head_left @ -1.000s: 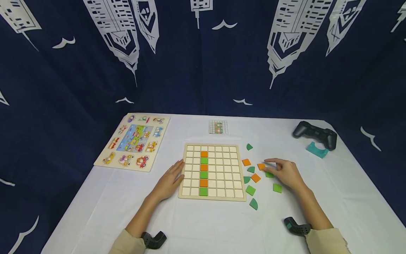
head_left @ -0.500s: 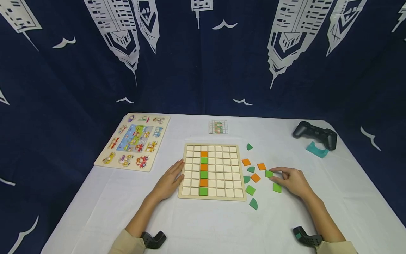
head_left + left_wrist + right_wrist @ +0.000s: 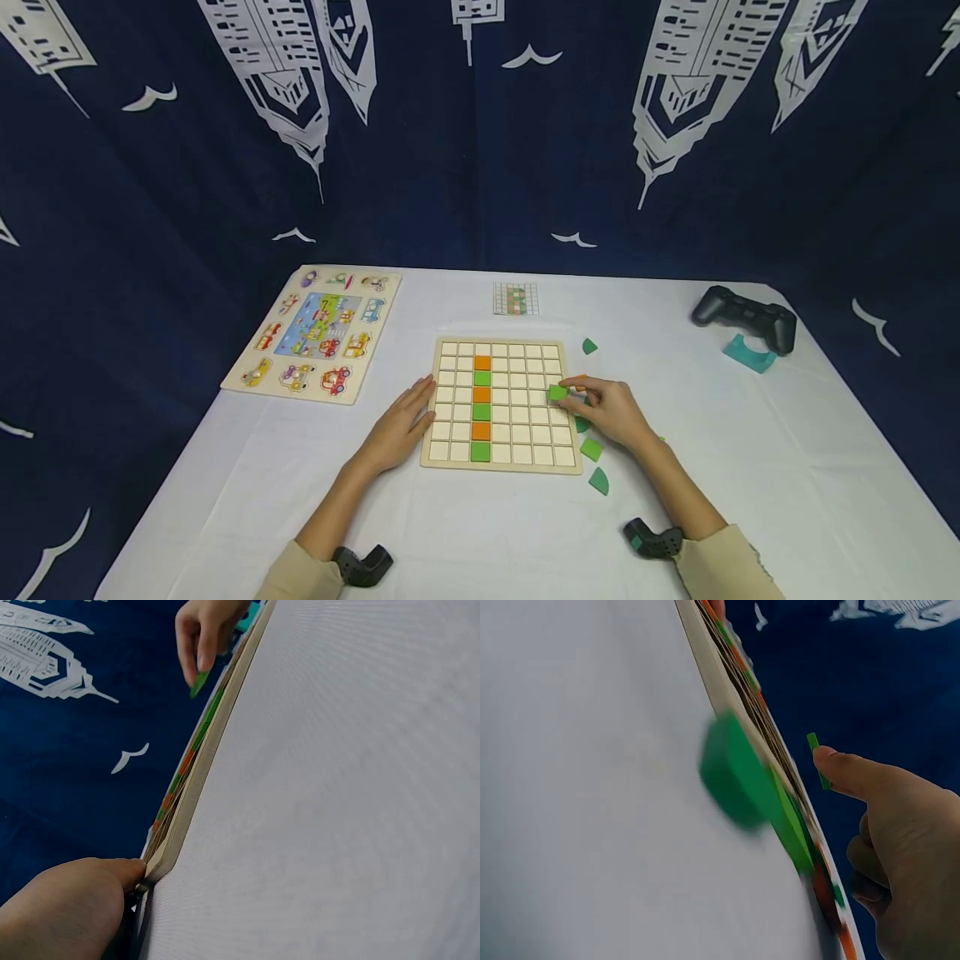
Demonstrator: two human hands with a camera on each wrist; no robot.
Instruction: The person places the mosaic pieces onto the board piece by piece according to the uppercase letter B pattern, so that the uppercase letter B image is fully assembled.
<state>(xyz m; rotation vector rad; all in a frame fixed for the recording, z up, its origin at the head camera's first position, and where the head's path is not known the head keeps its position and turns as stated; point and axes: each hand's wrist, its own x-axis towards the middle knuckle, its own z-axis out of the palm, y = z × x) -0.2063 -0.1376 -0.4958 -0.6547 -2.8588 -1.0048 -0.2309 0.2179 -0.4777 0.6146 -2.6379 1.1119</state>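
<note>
A wooden grid board (image 3: 531, 433) lies flat on the white table. In its third column from the left sit alternating orange squares (image 3: 482, 395) and green squares (image 3: 481, 412). My left hand (image 3: 397, 429) rests at the board's left edge with its fingers extended. Above the board's right side, my right hand (image 3: 611, 410) pinches a green square tile (image 3: 557, 392) between thumb and fingers. The right wrist view shows that green tile (image 3: 819, 761) raised above the board and seen edge-on. My right hand and forearm hide some loose tiles beside the board.
Right of the board lie a loose green square (image 3: 592, 450) and dark green quarter-circles (image 3: 599, 481). A pattern card (image 3: 516, 299) lies behind the board. A picture puzzle (image 3: 288, 333) sits at the left; a black game controller (image 3: 742, 318) and a teal piece (image 3: 750, 355) are at the right.
My right hand went from near an orange tile to a green square, gripped it, and carried it left over the board's right side. The left hand stayed in place.
</note>
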